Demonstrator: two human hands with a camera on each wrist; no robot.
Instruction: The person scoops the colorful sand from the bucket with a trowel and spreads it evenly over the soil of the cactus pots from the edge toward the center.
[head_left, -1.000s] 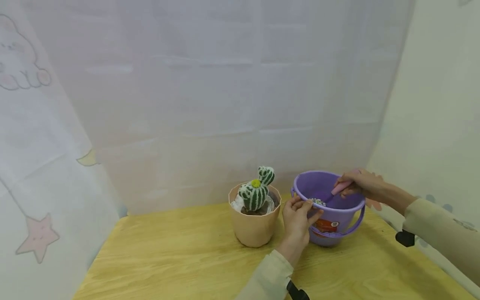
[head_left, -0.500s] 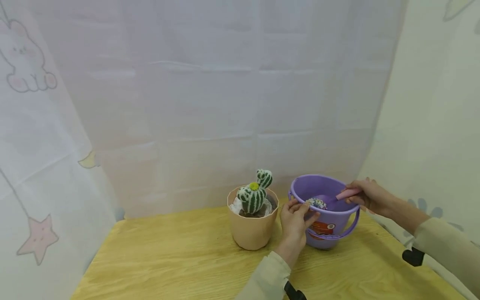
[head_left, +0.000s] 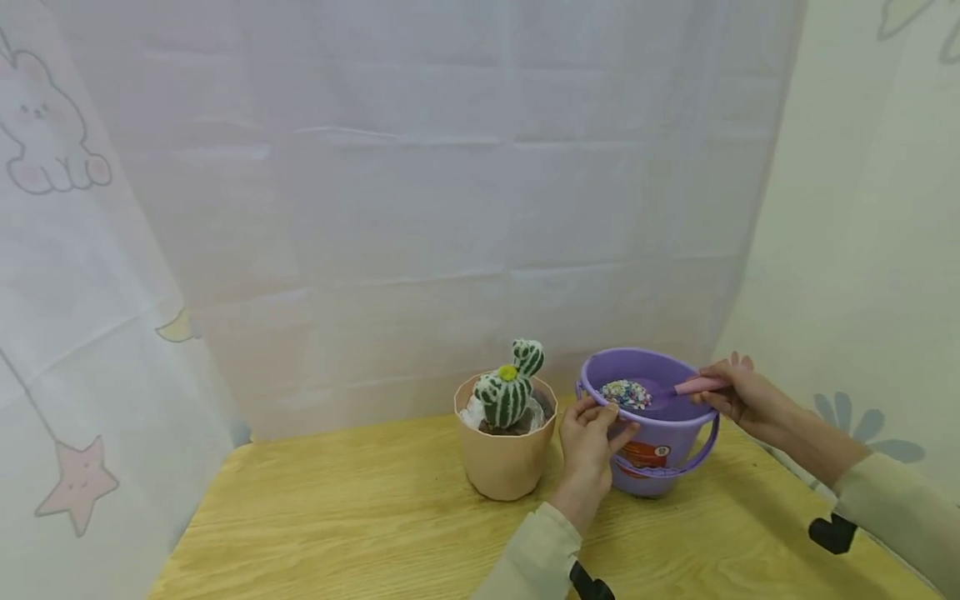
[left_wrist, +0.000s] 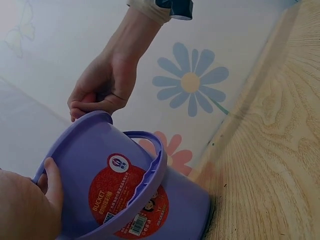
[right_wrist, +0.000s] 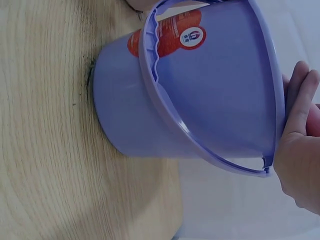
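A purple bucket with a red label stands on the table, its carrying handle hanging down in front. My left hand grips the bucket's near left rim, thumb outside in the left wrist view. In my right hand is the pink handle of a small trowel, held over the right rim. Its purple blade lies inside the bucket's mouth, heaped with multicoloured pebbles. The right wrist view shows my right hand at the rim, while the bucket wall hides the blade.
Left of the bucket stands a peach flowerpot holding a knitted green-and-white cactus with a yellow flower and white stuffing around it. The wooden table meets printed cloth walls behind and at the sides.
My right hand has moved slightly right and down, and the trowel has levelled. The pebbles on it have risen into fuller view at the rim. My left hand keeps its hold on the bucket.
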